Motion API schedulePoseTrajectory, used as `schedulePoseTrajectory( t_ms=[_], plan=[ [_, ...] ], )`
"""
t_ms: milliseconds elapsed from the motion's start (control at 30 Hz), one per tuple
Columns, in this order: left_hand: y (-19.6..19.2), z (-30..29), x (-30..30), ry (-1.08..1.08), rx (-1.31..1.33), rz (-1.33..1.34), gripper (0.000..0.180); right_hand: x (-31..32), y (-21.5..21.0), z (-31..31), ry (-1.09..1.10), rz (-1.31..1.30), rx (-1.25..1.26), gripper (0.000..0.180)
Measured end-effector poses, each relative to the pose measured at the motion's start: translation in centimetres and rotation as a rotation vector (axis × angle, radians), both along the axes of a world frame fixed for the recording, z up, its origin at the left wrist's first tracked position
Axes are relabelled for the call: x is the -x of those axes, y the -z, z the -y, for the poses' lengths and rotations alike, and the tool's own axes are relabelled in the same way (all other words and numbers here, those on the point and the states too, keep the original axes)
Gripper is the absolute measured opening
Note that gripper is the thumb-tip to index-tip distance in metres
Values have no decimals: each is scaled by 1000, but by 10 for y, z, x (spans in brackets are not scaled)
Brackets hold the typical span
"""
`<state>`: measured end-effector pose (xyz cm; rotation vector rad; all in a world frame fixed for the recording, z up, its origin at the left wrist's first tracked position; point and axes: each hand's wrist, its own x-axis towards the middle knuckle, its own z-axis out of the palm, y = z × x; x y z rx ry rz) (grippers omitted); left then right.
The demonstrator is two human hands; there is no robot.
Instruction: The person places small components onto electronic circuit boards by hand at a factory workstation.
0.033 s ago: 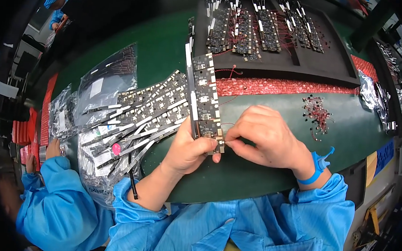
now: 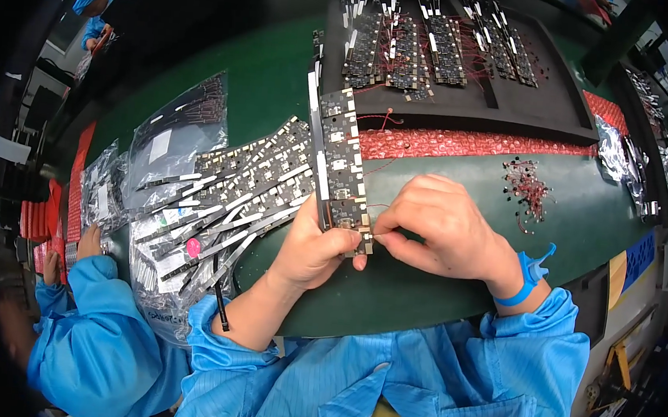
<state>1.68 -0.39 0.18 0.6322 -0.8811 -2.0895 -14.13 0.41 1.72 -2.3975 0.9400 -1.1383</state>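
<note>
My left hand (image 2: 307, 246) is closed round the lower end of a long black circuit board (image 2: 342, 150), thumb on its face. The board stands tilted up over the table, with pale contacts along its edge and a black-and-white flat cable (image 2: 319, 152) along its left side. At the board's lower right edge my right hand (image 2: 439, 224), with a blue wrist strap (image 2: 531, 279), is pinched on a thin red wire (image 2: 379, 206). The fingertips hide the wire's end. Left of the board lies a fanned stack of similar circuit boards (image 2: 255, 163) with white-marked cables.
A black foam tray (image 2: 561, 109) holding several rows of wired boards stands at the back. Red bubble wrap (image 2: 464, 145) runs along its front. A pile of small red-wired parts (image 2: 525, 194) lies on the right. Clear plastic bags (image 2: 179, 137) and a co-worker's blue sleeve (image 2: 104, 332) are at left.
The co-worker's arm at the left has shifted slightly. My hands and the circuit board look unmoved.
</note>
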Motion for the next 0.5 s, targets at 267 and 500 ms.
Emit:
schedulePoseTrajectory(
  t_ms=[267, 500],
  plan=[
    [2, 0, -1, 23, 28, 16, 27, 0, 0, -1, 8, -4, -31, 11],
    [3, 0, 0, -18, 42, 103, 36, 0, 1, 1, -17, 31, -76, 8]
  ],
)
